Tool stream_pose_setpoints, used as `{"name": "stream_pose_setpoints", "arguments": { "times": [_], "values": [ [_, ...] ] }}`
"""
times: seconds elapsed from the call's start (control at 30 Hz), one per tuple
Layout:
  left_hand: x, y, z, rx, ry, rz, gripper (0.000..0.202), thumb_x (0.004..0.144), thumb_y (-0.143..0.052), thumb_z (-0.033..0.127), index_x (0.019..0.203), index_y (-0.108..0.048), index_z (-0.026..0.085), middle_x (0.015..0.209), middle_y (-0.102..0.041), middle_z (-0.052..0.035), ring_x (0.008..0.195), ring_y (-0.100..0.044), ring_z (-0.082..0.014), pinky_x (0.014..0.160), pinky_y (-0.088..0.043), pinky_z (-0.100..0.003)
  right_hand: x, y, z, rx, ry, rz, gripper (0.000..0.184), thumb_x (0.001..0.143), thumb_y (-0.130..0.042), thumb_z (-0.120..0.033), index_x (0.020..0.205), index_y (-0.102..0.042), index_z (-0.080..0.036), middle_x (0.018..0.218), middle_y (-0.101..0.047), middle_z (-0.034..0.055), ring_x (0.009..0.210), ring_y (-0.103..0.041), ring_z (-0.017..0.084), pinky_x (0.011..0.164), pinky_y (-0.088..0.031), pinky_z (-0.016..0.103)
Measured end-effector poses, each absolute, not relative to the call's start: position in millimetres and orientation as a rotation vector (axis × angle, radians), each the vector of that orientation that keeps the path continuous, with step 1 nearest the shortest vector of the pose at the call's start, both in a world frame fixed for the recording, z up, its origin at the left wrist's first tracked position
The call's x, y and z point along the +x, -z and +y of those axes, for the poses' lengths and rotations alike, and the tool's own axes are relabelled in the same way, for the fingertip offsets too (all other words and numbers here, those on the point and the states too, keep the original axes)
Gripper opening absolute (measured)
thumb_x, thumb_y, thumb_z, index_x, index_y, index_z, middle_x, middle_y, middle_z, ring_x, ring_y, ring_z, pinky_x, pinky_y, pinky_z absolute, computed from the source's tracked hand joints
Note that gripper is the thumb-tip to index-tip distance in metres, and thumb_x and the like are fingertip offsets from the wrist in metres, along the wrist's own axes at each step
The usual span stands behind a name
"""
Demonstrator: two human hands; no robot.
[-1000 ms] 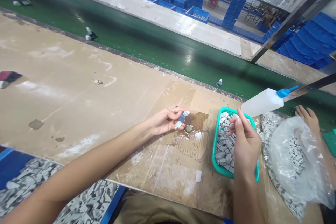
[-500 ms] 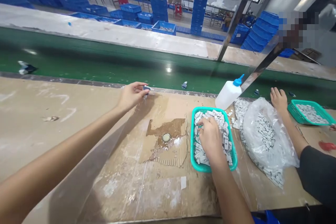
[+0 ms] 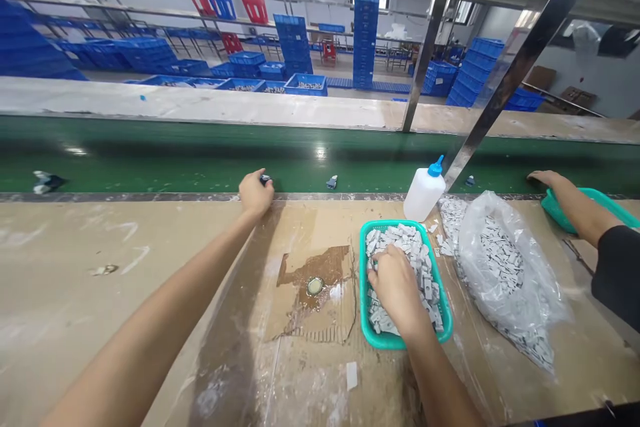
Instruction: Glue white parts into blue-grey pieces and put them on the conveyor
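Observation:
My left hand (image 3: 256, 193) reaches to the near edge of the green conveyor belt (image 3: 200, 170). Its thumb and fingers close on a small dark plastic part (image 3: 265, 179), mostly hidden by the hand. Over on the right, my right hand (image 3: 396, 283) dips into a turquoise basket (image 3: 365, 300) full of small grey plastic pieces (image 3: 400, 238). Its fingers are curled among the pieces, and what lies between the fingertips is hidden. Another small dark and white part (image 3: 332, 181) rests on the belt between my hands' positions.
A white squeeze bottle (image 3: 424, 195) with a blue nozzle stands behind the basket. Right of it lies a clear bag (image 3: 505, 273) of grey pieces. A co-worker's arm (image 3: 583, 207) reaches over another green basket (image 3: 600, 199). A wet cardboard patch (image 3: 315, 313) holds a small round cap (image 3: 315, 287).
My left hand has moved forward from above the table edge to the belt, still gripping the small part. My right hand stays in the basket. The view has tilted up; the co-worker's hand has shifted.

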State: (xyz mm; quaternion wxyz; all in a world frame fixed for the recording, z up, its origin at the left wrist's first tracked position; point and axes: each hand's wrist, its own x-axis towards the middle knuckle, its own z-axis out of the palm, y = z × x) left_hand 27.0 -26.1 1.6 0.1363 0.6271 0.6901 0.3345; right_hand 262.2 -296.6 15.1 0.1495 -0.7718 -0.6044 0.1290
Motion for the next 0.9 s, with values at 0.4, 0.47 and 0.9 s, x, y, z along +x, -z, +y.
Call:
{"name": "stream_pose_setpoints", "arguments": {
  "times": [0.4,0.47,0.9],
  "values": [
    [130.1,6.6,-41.2,1.849,-0.893,1.644,0.021,0.074,-0.070,0.025,0.090,-0.069,0.011,0.114,-0.065,-0.0259,0.124,-0.050,-0.0426,0.108,-0.035,-0.049,256.2,-11.5,-304.0,-2.021,-0.220,-1.689,0.023,0.098,-0.058,-0.036,0.113,-0.065,-0.020,0.121,-0.064,0.0065,0.104,-0.063,0.021,0.090,-0.055,0.041],
    [125.0,1.9,-41.3,1.764,-0.933,1.639,0.018,0.070,-0.069,0.016,0.088,-0.068,0.012,0.111,-0.067,-0.0234,0.123,-0.051,-0.0406,0.108,-0.035,-0.047,258.8,-12.9,-304.0,-1.922,-0.211,-1.669,0.031,0.097,-0.058,-0.041,0.122,-0.062,-0.022,0.128,-0.061,0.0081,0.107,-0.063,0.022,0.089,-0.057,0.041],
    [70.8,-22.2,-123.4,0.985,-0.855,1.034,0.014,0.078,-0.071,0.007,0.091,-0.069,0.011,0.086,-0.071,-0.0087,0.081,-0.068,-0.0130,0.087,-0.056,-0.024,269.3,1.0,-294.8,-1.922,-0.445,-1.360,0.014,0.091,-0.066,-0.029,0.092,-0.067,-0.016,0.088,-0.069,0.0038,0.079,-0.066,0.016,0.076,-0.056,0.034]
  ]
}}
